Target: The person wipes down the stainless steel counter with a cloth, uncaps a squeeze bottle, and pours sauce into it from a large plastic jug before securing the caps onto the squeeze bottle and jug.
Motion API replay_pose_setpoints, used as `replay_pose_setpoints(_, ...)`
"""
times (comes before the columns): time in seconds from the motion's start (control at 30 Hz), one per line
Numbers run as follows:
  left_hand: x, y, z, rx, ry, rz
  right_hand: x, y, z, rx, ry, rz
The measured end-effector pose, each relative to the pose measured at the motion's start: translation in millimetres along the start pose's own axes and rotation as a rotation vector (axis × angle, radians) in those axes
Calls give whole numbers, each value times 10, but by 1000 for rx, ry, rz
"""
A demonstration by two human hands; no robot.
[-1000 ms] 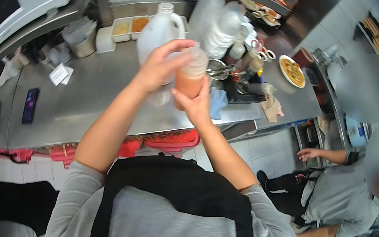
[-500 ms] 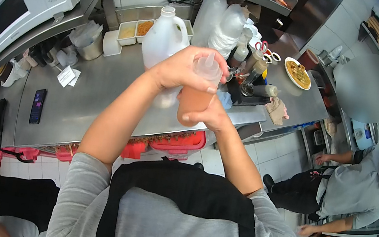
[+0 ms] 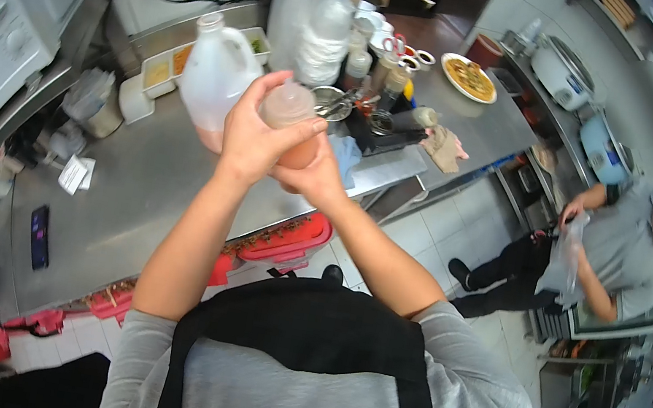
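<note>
My left hand [image 3: 256, 135] wraps round the translucent cap of a squeeze bottle [image 3: 289, 104] with orange-pink contents. My right hand [image 3: 316, 175] grips the lower body of the same bottle, its fingers partly hidden behind it. The bottle is held up over the steel counter [image 3: 122, 197]. Just behind my left hand stands a large translucent jug [image 3: 214, 75] with a little orange-pink liquid at its bottom. To the right of the bottle are a metal bowl [image 3: 332, 104] with utensils and a blue cloth [image 3: 342, 158].
Stacked plastic containers [image 3: 322, 41], condiment bottles [image 3: 357, 64] and a plate of food [image 3: 469, 78] stand at the back right. A phone [image 3: 39, 236] lies at left. Red bins [image 3: 286, 240] sit below the counter edge. A co-worker [image 3: 619, 242] stands at right holding a clear bag.
The view has swung, so the counter things appear further left. My left hand has shifted round the bottle's cap. The co-worker at right now has a clear bag in hand.
</note>
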State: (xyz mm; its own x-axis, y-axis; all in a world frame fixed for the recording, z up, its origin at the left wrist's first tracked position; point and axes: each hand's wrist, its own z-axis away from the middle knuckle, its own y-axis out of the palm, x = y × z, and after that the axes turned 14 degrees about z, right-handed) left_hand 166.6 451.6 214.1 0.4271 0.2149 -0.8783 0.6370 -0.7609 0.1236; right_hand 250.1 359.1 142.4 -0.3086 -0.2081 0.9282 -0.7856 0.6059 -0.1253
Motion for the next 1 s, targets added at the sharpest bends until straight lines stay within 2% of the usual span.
replay_pose_setpoints(0.07,63,126,29,-88,-22,-38,-85,139,33,-197,-95,90)
replay_pose_setpoints(0.17,77,192,0,-110,-103,-13,-107,162,126,-294,-43,302)
replay_pose_setpoints(0.27,50,145,-3,53,-74,69,8,52,186,-193,1,244)
replay_pose_setpoints(0.4,-262,27,-97,421,-189,304,270,-133,225,146,-16,-87)
replay_pose_setpoints(0.5,-332,-53,-208,724,-238,463,299,-264,223,536,103,-212)
replay_pose_setpoints(0.6,-169,-71,-328,1101,-143,635,317,-218,230,851,142,-414)
replay_pose_setpoints(0.63,-84,-75,-401,1245,-53,673,352,-221,234,834,110,-349)
replay_pose_setpoints(0.73,-268,-116,-281,878,-239,605,451,-232,205,691,116,-323)
replay_pose_setpoints(0.77,-254,-171,-309,841,-185,566,442,-220,193,550,67,-266)
replay_pose_setpoints(0.83,-285,-234,-231,595,-189,494,410,-157,155,276,-31,-160)
replay_pose_setpoints(0.9,-295,-229,-150,416,-134,461,321,-118,110,77,-55,-46)
replay_pose_setpoints(1.0,-218,-25,7,146,12,185,280,-11,100,-164,-56,82)
